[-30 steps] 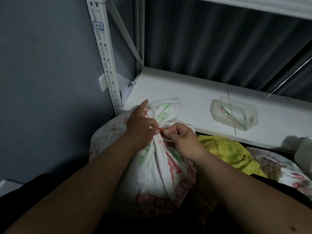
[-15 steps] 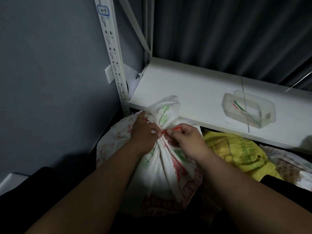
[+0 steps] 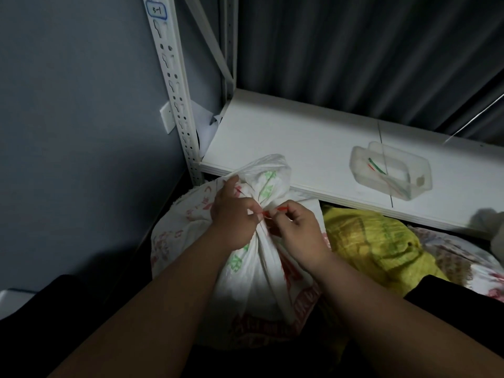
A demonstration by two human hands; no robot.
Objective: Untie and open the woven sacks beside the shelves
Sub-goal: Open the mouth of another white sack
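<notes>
A white woven sack (image 3: 253, 290) with red and green print stands in front of the shelf, its neck gathered and bound by a thin red tie (image 3: 275, 211). My left hand (image 3: 231, 216) grips the bunched neck just left of the knot, fingertips at the tie. My right hand (image 3: 297, 230) pinches the red tie's loose end between thumb and fingers, right of the knot. The sack's puffed top (image 3: 268, 175) rises above both hands against the shelf edge.
A white shelf board (image 3: 286, 137) runs behind the sack, with a clear plastic box (image 3: 392, 173) holding coloured ties on it. A white slotted upright (image 3: 174, 94) stands at left. A yellow sack (image 3: 373, 241) and a printed sack (image 3: 458, 257) lie at right.
The view has tilted down slightly. My right hand has shifted at the knot and now lifts the red tie end a little higher; the left hand keeps its hold on the neck.
</notes>
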